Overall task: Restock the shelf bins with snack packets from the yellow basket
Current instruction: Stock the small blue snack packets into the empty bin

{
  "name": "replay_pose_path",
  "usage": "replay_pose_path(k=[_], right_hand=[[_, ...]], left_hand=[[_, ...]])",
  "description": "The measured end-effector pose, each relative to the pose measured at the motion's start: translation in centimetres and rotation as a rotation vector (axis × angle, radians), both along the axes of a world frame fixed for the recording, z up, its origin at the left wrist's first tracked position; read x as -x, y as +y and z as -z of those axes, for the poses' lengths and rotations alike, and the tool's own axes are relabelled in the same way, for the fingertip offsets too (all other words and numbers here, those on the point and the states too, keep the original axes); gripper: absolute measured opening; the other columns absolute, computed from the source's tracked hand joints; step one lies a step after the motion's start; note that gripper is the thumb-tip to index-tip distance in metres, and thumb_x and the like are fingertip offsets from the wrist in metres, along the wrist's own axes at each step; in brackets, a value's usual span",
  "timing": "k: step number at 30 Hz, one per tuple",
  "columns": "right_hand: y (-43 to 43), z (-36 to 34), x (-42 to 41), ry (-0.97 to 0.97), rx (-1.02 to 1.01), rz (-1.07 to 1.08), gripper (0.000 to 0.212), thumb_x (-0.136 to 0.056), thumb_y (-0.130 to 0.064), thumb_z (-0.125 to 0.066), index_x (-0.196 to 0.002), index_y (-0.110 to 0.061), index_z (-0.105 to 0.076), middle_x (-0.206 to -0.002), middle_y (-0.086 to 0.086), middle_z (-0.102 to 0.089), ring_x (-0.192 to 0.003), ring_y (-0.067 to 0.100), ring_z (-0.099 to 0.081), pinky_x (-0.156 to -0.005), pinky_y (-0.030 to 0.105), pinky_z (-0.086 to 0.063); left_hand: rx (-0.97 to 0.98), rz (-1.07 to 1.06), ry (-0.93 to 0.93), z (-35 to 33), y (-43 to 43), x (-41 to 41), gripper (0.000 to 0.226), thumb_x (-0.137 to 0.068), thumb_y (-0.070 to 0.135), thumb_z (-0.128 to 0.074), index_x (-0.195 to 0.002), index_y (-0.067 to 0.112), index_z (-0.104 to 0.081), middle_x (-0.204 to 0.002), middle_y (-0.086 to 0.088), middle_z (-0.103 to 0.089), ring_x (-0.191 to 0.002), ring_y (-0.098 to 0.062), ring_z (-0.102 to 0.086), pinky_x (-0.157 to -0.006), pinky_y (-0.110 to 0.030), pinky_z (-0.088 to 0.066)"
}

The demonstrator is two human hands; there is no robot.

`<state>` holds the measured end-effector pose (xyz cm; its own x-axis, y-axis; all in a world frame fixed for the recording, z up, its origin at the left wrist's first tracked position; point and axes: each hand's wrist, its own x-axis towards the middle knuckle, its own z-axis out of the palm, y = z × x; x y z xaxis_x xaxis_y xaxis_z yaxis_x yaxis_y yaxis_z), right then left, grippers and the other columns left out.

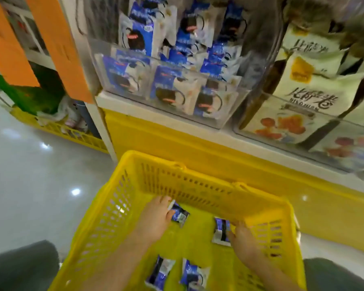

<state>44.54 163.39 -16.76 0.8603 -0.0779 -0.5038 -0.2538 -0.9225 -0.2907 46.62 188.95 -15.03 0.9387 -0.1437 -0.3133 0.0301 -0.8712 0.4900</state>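
Both my hands reach down into the yellow basket [135, 185] on the floor. My left hand [156, 217] pinches a blue-and-white snack packet [180, 216] near the basket's far wall. My right hand [243, 238] grips another blue-and-white packet [220, 232] by its right edge. Two more packets [160, 271] [192, 276] lie flat on the basket floor closer to me. Above, a clear shelf bin [156, 80] holds several of the same blue-and-white packets.
To the right, a second clear bin [303, 122] holds cream-coloured packets with orange pictures. Both bins sit on a white shelf above a yellow base panel [177, 143]. Another yellow basket [61, 129] with goods stands at the left on the shiny grey floor [29, 185].
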Motion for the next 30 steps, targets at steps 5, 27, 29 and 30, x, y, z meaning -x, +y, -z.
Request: replay_pose_path(k=[5,27,29,30], right_hand=[[-0.8,5.2,-0.5,0.146,-0.038,0.275,0.045,-0.091,-0.012,-0.058,-0.13,0.006,-0.044,-0.134,0.024,-0.048,-0.123,0.035,-0.046,-0.096,0.035,-0.034],[2.3,4.8,3.0,0.512,-0.557,0.111,0.048,-0.086,-0.014,-0.066,-0.128,0.0,-0.047,-0.117,0.008,-0.058,-0.106,0.018,-0.059,-0.074,0.012,-0.046],[2.8,5.1,4.2,0.542,-0.508,0.019,0.048,-0.09,-0.019,-0.062,-0.132,-0.003,-0.046,-0.127,0.007,-0.054,-0.119,0.021,-0.052,-0.087,0.02,-0.041],[2.9,5.5,4.7,0.524,-0.496,-0.017,0.043,-0.091,-0.02,-0.061,-0.13,-0.004,-0.05,-0.124,0.008,-0.056,-0.116,0.022,-0.054,-0.086,0.022,-0.04]], left_hand=[[0.045,-0.13,0.236,6.9,-1.4,-1.0,0.05,-0.095,0.033,-0.049,-0.137,0.007,-0.038,-0.136,-0.014,-0.045,-0.123,-0.026,-0.044,-0.099,-0.033,-0.035],[0.456,-0.215,0.651,8.0,0.3,2.0,0.024,-0.085,0.028,-0.067,-0.083,0.012,-0.049,-0.085,0.001,-0.045,-0.063,-0.009,-0.045,-0.056,-0.016,-0.033],[0.435,-0.165,0.715,8.3,0.6,3.8,0.02,-0.086,0.022,-0.066,-0.084,0.01,-0.05,-0.083,0.003,-0.047,-0.054,-0.001,-0.044,-0.047,-0.009,-0.031],[0.41,-0.13,0.74,8.7,0.5,4.7,0.017,-0.086,0.021,-0.066,-0.088,0.011,-0.053,-0.083,0.0,-0.051,-0.057,-0.002,-0.047,-0.047,-0.009,-0.032]])
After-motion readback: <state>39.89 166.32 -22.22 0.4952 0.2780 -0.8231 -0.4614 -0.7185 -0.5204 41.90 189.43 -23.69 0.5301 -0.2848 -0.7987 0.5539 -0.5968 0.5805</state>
